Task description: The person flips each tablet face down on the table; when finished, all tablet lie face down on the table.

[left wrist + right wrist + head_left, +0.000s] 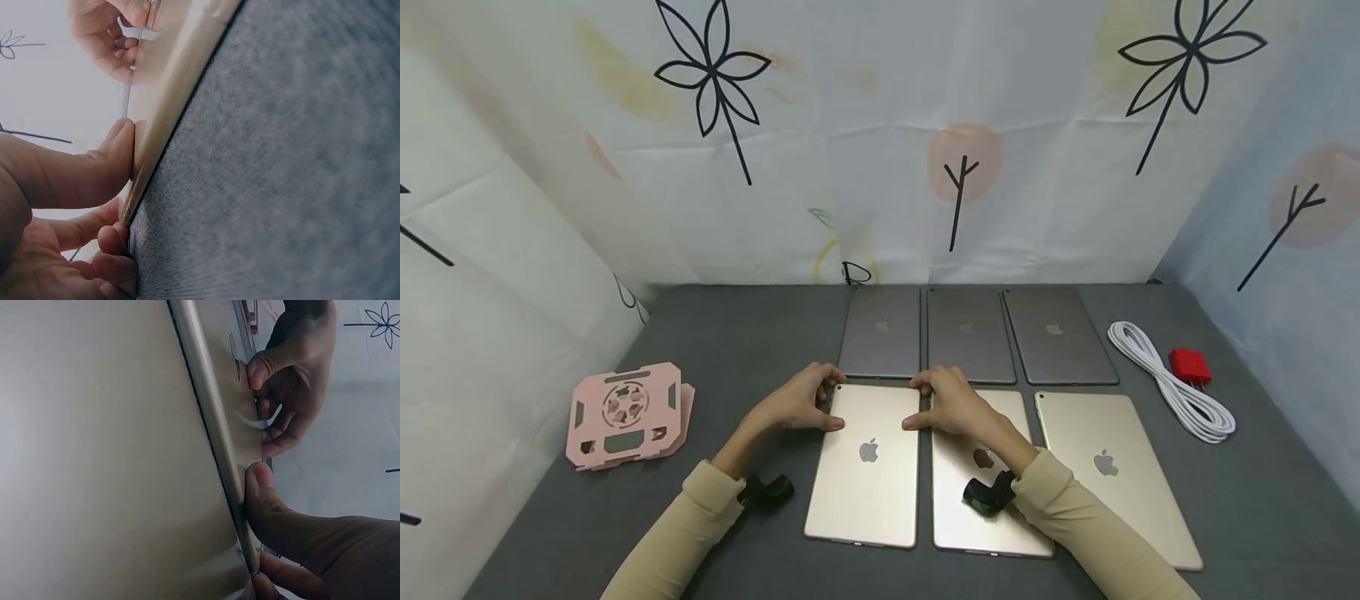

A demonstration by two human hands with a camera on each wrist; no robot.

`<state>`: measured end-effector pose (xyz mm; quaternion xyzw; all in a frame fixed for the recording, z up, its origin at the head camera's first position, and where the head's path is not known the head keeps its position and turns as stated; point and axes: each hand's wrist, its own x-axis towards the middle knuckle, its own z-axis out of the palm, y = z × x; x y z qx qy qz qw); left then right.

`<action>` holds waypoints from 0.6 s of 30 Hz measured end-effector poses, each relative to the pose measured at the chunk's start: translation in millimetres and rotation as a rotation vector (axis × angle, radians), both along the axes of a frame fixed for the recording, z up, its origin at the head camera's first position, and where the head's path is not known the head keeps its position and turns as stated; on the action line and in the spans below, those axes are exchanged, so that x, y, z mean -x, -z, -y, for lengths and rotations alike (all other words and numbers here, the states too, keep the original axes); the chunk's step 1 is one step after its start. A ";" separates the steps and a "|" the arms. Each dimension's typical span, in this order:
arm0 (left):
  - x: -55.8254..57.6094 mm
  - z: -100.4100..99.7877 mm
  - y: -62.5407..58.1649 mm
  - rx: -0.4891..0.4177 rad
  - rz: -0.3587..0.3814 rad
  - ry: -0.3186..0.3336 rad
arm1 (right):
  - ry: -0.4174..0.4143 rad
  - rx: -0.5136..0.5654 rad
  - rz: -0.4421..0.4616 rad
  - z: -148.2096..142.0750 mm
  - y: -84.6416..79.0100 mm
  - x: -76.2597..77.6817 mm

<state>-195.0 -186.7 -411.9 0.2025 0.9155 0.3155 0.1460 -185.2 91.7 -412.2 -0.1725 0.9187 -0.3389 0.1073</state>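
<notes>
A gold tablet (868,475) lies back up on the grey table, its apple logo showing. My left hand (799,403) grips its far left corner, and in the left wrist view the thumb (112,159) presses along the edge with the fingers curled around the corner. At the far right corner my right hand (953,403) holds the same tablet, its thumb (259,487) on the edge in the right wrist view. A second gold tablet (958,500) lies just right of it, partly hidden under my right hand and forearm.
A third gold tablet (1116,475) lies farther right. Three dark grey tablets (882,333) form a row behind. Rightward are a coiled white cable (1180,387) and a red plug adapter (1189,366). A pink folding stand (625,412) sits at the left. Printed cloth (880,183) hangs behind the table.
</notes>
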 end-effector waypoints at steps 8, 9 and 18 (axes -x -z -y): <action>-0.6 6.8 4.3 -0.017 -0.037 0.042 | -0.015 -0.006 0.004 -0.3 0.4 -1.2; -0.9 7.7 4.9 -0.021 -0.038 0.045 | -0.018 -0.007 0.002 -0.2 0.2 -1.9; 0.3 7.4 4.2 -0.021 -0.032 0.042 | -0.058 -0.061 -0.051 -1.5 -1.7 -7.4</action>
